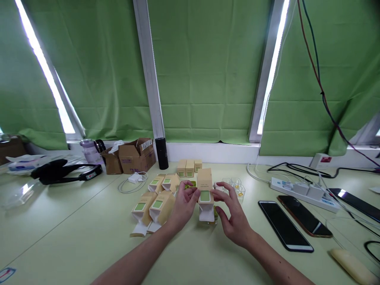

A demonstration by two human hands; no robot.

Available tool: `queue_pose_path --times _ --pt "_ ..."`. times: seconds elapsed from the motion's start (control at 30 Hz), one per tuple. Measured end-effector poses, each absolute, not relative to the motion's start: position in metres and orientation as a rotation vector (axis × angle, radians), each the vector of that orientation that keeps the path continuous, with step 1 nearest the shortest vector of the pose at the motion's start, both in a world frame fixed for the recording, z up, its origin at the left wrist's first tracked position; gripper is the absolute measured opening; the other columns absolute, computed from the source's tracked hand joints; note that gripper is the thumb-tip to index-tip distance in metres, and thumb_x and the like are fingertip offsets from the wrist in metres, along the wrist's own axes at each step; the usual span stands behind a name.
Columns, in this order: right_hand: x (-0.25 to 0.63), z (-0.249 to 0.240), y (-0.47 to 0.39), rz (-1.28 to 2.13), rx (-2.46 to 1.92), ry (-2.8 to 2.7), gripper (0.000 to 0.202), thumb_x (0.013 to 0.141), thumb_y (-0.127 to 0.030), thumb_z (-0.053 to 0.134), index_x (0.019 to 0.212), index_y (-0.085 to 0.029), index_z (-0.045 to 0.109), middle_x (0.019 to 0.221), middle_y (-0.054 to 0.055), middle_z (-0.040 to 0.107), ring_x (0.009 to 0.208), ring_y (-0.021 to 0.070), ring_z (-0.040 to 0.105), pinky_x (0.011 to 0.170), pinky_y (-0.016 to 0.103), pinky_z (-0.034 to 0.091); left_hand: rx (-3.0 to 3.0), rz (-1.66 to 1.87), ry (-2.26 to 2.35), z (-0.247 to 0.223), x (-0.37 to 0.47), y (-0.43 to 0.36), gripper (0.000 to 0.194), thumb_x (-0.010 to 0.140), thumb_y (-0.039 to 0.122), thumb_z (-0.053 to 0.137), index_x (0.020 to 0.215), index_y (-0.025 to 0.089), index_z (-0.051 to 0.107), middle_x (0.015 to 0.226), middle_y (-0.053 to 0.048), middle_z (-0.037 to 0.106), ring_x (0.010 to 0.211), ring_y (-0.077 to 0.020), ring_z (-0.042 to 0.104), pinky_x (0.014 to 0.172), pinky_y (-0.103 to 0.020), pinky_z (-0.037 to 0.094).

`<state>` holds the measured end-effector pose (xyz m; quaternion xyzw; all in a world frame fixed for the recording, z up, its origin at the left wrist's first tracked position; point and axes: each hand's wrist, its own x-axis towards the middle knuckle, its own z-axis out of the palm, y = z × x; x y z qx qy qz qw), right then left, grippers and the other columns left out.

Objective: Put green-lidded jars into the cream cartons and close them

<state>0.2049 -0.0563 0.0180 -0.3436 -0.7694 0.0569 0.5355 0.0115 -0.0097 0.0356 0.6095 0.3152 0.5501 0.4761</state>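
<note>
My left hand (185, 204) pinches the left edge of a small tan cardboard box (204, 183). The box has a green square window, a raised upper flap and white inner flaps hanging open toward me. Curved and spread apart, the fingers of my right hand (233, 215) reach the box's right side, the index fingertip touching it. A small green item (215, 212) shows by my right thumb, partly hidden by the box. Left of my left hand lie several similar boxes (162, 204) with open flaps. Small clear containers (236, 186) with yellowish bits sit behind my right hand.
Closed tan boxes (190, 168) stand at the back, near a black cylinder (162, 153) and an opened brown carton (136, 156). Phones (285, 225), a white power strip (305, 194) and cables lie to the right. A white charger (135, 178) and black headset (67, 172) are left.
</note>
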Motion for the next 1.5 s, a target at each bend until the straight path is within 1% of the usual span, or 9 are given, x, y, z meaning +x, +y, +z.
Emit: queue_pose_path --times 0.13,0.23,0.4,0.5,0.67,0.87,1.2,1.3,1.5 --pt "0.205 0.017 -0.054 0.285 -0.796 -1.801 0.042 0.102 -0.014 0.040 0.139 -0.029 0.054 0.150 0.013 0.037 0.118 0.0226 0.065 0.098 0.043 0.061 1.500 1.325 0.754 0.035 0.012 -0.010 0.043 0.090 0.057 0.067 0.108 0.028 0.041 0.104 -0.005 0.077 0.094 -0.0249 0.077 0.080 -0.036 0.058" --pt "0.206 0.016 -0.054 0.337 -0.798 -1.771 0.040 0.104 -0.017 0.039 0.138 -0.029 0.055 0.148 0.013 0.038 0.110 0.0204 0.068 0.096 0.041 0.062 1.502 1.327 0.730 0.037 0.012 -0.014 0.045 0.092 0.058 0.065 0.114 0.027 0.040 0.119 -0.009 0.073 0.101 -0.0250 0.075 0.084 -0.037 0.058" --pt "0.206 0.017 -0.052 0.366 -0.836 -1.694 0.037 0.105 -0.021 0.042 0.139 -0.028 0.054 0.145 0.015 0.044 0.105 0.0209 0.071 0.089 0.037 0.065 1.642 1.380 0.696 0.036 0.009 -0.019 0.046 0.099 0.052 0.058 0.132 0.026 0.040 0.153 -0.018 0.046 0.104 -0.0225 0.071 0.091 -0.040 0.058" --pt "0.207 0.017 -0.050 0.449 -0.815 -1.619 0.035 0.105 -0.025 0.045 0.138 -0.030 0.056 0.146 0.014 0.042 0.105 0.0211 0.071 0.090 0.038 0.064 1.797 1.406 0.696 0.033 0.005 -0.021 0.048 0.097 0.042 0.064 0.139 0.029 0.042 0.160 -0.016 0.035 0.113 -0.0244 0.067 0.097 -0.043 0.056" --pt "0.206 0.018 -0.051 0.627 -0.769 -1.554 0.032 0.104 -0.032 0.051 0.136 -0.034 0.058 0.147 0.011 0.038 0.109 0.0220 0.069 0.093 0.039 0.062 1.975 1.412 0.658 0.031 0.003 -0.021 0.043 0.094 0.029 0.069 0.134 0.030 0.057 0.165 -0.011 0.023 0.116 -0.0257 0.065 0.099 -0.045 0.056" --pt "0.205 0.021 -0.055 0.709 -0.746 -1.548 0.037 0.101 -0.030 0.056 0.137 -0.037 0.057 0.149 0.009 0.033 0.104 0.0205 0.069 0.095 0.042 0.060 1.996 1.435 0.684 0.029 0.006 -0.019 0.036 0.091 0.023 0.070 0.127 0.028 0.066 0.159 -0.012 0.032 0.140 -0.0355 0.048 0.097 -0.043 0.058" --pt "0.203 0.019 -0.055 0.728 -0.728 -1.539 0.043 0.097 -0.028 0.063 0.138 -0.036 0.057 0.148 0.010 0.035 0.101 0.0206 0.069 0.092 0.043 0.061 1.938 1.494 0.717 0.027 0.010 -0.017 0.032 0.096 0.029 0.065 0.127 0.026 0.067 0.146 -0.012 0.041 0.109 -0.0222 0.066 0.093 -0.040 0.062" --pt "0.202 0.018 -0.053 0.765 -0.727 -1.516 0.042 0.096 -0.030 0.065 0.137 -0.035 0.058 0.148 0.010 0.036 0.098 0.0195 0.070 0.091 0.042 0.062 1.920 1.504 0.725 0.026 0.011 -0.018 0.031 0.096 0.029 0.065 0.126 0.025 0.067 0.142 -0.012 0.043 0.098 -0.0181 0.067 0.091 -0.040 0.062" --pt "0.202 0.016 -0.051 0.803 -0.727 -1.469 0.041 0.094 -0.034 0.069 0.134 -0.035 0.061 0.146 0.009 0.038 0.092 0.0166 0.069 0.088 0.040 0.062 1.917 1.510 0.718 0.027 0.013 -0.019 0.030 0.095 0.028 0.065 0.125 0.025 0.067 0.139 -0.011 0.043 0.093 -0.0161 0.066 0.091 -0.040 0.062"
